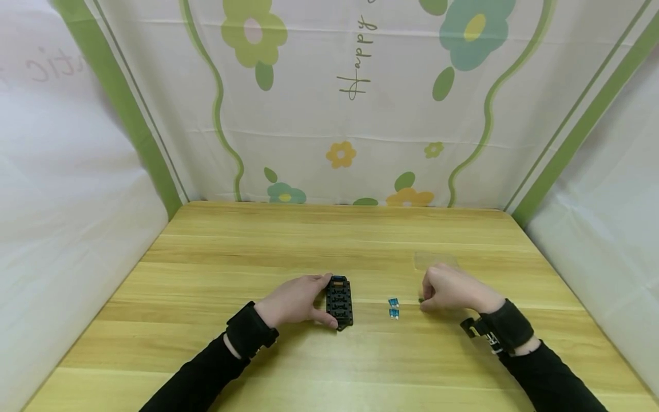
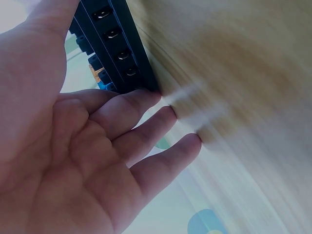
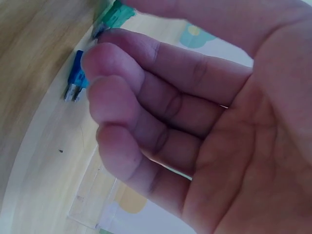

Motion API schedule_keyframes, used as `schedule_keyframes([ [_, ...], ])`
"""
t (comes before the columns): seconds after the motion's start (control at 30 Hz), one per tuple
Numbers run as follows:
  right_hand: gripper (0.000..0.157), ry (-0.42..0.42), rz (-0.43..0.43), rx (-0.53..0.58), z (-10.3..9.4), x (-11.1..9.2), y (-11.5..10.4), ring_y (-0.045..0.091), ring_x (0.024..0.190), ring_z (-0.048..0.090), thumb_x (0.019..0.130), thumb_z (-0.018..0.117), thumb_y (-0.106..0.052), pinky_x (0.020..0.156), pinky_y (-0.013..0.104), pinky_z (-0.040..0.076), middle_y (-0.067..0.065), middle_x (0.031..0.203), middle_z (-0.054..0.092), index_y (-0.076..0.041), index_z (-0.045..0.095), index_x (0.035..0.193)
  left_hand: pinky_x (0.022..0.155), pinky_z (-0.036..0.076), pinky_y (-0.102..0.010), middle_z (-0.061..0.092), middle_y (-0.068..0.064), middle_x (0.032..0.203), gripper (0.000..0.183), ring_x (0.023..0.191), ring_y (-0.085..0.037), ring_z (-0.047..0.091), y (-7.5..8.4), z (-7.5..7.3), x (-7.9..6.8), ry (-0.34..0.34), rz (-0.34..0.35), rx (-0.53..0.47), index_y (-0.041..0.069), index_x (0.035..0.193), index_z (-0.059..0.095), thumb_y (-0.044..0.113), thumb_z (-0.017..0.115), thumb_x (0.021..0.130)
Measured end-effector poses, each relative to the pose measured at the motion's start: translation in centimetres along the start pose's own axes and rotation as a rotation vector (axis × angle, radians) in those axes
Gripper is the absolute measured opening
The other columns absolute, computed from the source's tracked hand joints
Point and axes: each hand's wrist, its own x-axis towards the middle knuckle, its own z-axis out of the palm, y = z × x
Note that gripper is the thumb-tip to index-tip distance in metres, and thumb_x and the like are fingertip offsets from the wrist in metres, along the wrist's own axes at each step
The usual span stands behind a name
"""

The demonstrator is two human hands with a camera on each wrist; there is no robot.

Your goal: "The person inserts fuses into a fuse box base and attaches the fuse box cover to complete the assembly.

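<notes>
My left hand (image 1: 298, 300) holds a black fuse block (image 1: 340, 309) on the table, thumb at its near end and index finger at its far end. A blue and an orange blade fuse (image 1: 338, 283) sit in its far slots; the nearer slots look bare. In the left wrist view, the block's side (image 2: 122, 51) shows a row of holes, and the other fingers extend past it. To the right, my right hand (image 1: 453, 289) pinches a green blade fuse (image 3: 116, 15) between thumb and index finger, its remaining fingers curled. Two blue blade fuses (image 1: 393, 308) lie between the hands.
A clear plastic piece (image 1: 427, 260) lies just beyond the right hand. The wooden table (image 1: 309, 234) ends at a printed cloth backdrop (image 1: 304, 114), with white cloth walls on both sides. Black bands (image 1: 507, 326) are strapped on both wrists.
</notes>
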Motion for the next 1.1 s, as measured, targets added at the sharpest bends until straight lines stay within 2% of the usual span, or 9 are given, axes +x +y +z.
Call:
schedule_keyframes([
  [0.27, 0.027, 0.003, -0.01, -0.026, -0.14, -0.03, -0.18, 0.0, 0.045, 0.031, 0.077, 0.076, -0.02, 0.044, 0.019, 0.029, -0.018, 0.051, 0.042, -0.025, 0.058, 0.057, 0.102, 0.032, -0.036, 0.04, -0.015, 0.144, 0.109, 0.129, -0.026, 0.041, 0.03, -0.03, -0.11, -0.004, 0.0, -0.007, 0.002, 0.15, 0.028, 0.072, 0.061, 0.073],
  [0.83, 0.027, -0.004, -0.009, -0.037, -0.28, -0.03, -0.32, 0.001, 0.045, 0.031, 0.077, 0.074, -0.016, 0.045, 0.019, 0.029, -0.02, 0.049, 0.04, -0.025, 0.059, 0.056, 0.102, 0.032, -0.036, 0.039, -0.014, 0.144, 0.108, 0.13, -0.026, 0.04, 0.09, -0.09, -0.19, -0.013, -0.008, -0.014, 0.003, 0.15, 0.027, 0.072, 0.06, 0.073],
  [1.1, 0.025, -0.012, -0.005, -0.031, -0.32, -0.1, -0.16, 0.001, 0.046, 0.034, 0.078, 0.071, -0.014, 0.046, 0.02, 0.032, -0.017, 0.052, 0.044, -0.024, 0.06, 0.058, 0.102, 0.032, -0.036, 0.04, -0.014, 0.144, 0.109, 0.129, -0.026, 0.041, 0.17, -0.16, -0.23, -0.015, -0.009, -0.005, 0.004, 0.15, 0.027, 0.072, 0.06, 0.073],
])
